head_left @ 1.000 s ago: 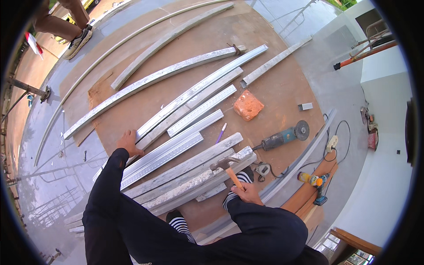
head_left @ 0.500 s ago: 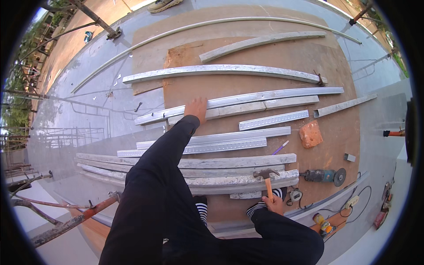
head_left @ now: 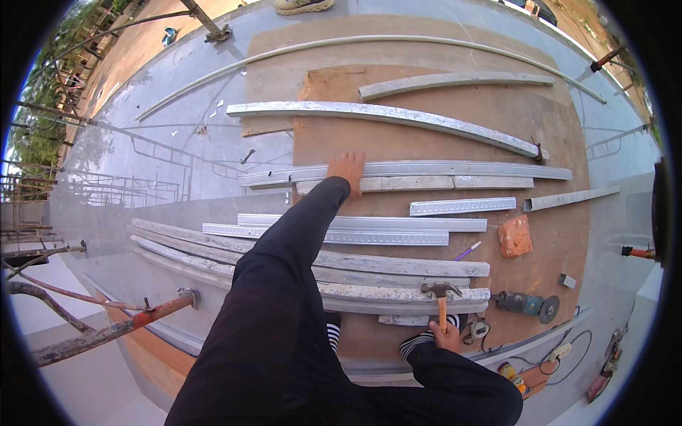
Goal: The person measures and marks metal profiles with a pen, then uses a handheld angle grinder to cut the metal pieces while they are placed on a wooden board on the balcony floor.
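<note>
My left hand [head_left: 346, 172] lies across a long silver metal channel [head_left: 462, 170], fingers over its far edge and thumb side towards me, gripping it. Just on the near side of that channel is a grey square tube [head_left: 419, 183], partly covered by my wrist. My right hand [head_left: 447, 339] is closed round the orange handle of a claw hammer [head_left: 442, 291] by my right foot. The hammer's head points away from me, over a bundle of weathered grey bars [head_left: 398, 295].
Silver perforated strips [head_left: 462, 206] and a brick chunk [head_left: 515, 236] lie around on brown boards [head_left: 547, 135]. An angle grinder [head_left: 526, 304], a tape measure [head_left: 477, 331] and a power strip [head_left: 560, 352] with cables are at right. A rusty scaffold pipe [head_left: 121, 328] juts in at left.
The view has turned slightly, so everything sits farther right. My left hand stays on the metal channel, and my right hand keeps the hammer by my foot.
</note>
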A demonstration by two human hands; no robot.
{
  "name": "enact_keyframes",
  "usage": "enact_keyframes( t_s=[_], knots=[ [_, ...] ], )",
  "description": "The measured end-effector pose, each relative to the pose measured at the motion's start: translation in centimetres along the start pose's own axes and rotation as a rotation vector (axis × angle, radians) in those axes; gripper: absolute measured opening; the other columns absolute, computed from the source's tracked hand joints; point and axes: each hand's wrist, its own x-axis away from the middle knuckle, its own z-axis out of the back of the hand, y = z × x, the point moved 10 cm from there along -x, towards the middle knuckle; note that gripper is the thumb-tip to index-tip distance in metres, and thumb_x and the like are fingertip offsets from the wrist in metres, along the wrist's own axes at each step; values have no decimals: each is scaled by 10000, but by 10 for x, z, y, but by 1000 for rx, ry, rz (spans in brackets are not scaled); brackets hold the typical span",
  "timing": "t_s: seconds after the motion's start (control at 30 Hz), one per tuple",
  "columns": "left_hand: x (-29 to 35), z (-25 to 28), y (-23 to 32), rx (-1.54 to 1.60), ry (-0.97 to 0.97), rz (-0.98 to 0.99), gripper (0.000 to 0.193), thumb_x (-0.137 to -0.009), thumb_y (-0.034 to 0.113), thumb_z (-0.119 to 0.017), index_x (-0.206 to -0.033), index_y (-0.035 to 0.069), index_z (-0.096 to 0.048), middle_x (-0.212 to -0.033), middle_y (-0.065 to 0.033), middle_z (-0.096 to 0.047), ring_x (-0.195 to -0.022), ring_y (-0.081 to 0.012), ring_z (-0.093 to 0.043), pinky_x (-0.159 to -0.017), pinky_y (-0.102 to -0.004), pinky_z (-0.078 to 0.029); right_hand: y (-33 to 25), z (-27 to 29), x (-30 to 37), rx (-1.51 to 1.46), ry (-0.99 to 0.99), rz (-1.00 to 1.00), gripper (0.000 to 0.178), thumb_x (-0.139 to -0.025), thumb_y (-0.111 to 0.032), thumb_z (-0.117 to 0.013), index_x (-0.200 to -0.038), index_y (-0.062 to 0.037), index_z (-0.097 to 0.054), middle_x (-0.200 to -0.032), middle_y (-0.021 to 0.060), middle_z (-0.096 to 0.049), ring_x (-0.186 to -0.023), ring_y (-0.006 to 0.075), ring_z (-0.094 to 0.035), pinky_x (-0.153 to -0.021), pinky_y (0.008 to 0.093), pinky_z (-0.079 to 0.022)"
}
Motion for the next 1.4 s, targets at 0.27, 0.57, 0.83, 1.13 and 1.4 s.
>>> enact_keyframes(
  t_s=[0.27,0.57,0.83,1.13,1.4],
  knots=[
    [4,16,3,38,58,-141,805,-518,459,-897,-1139,58,-578,-1166,-137,-561,-1162,-323,-510,-915,-467,-438,-27,8,8,108,89,70,377,-845,-260,-742,-676,15,-548,-543,-10,-416,-544,80,-355,-489,314,-307],
    [0,16,-37,341,77,-135,603,-695,321,-792,-1202,58,-597,-1145,-211,-628,-1077,-381,-585,-921,-438,-469,-106,-24,-19,375,-254,298,418,-842,-343,-722,-722,44,-621,-546,221,-520,-486,362,-518,-499,411,-406],
    [14,51,-57,115,224,-202,443,-763,267,-714,-1159,83,-641,-1082,-178,-647,-1042,-364,-603,-883,-447,-488,-127,-51,-29,500,-442,476,386,-835,-386,-715,-793,-5,-659,-590,209,-578,-582,423,-595,-543,463,-454],
    [45,21,-75,222,369,-83,336,-854,251,-671,-1161,116,-639,-1066,-119,-660,-1016,-350,-613,-860,-449,-486,-145,-35,-41,920,-639,510,421,-850,-474,-669,-794,-58,-693,-612,171,-619,-612,386,-622,-576,445,-479],
    [166,17,-306,366,554,744,267,-846,224,-649,-1089,125,-698,-1061,-136,-701,-1009,-336,-650,-905,-418,-503,-264,33,-123,886,130,1049,398,-699,-72,-753,-1067,-86,-604,-1106,120,-578,-1063,327,-554,-866,421,-448]
  ],
)
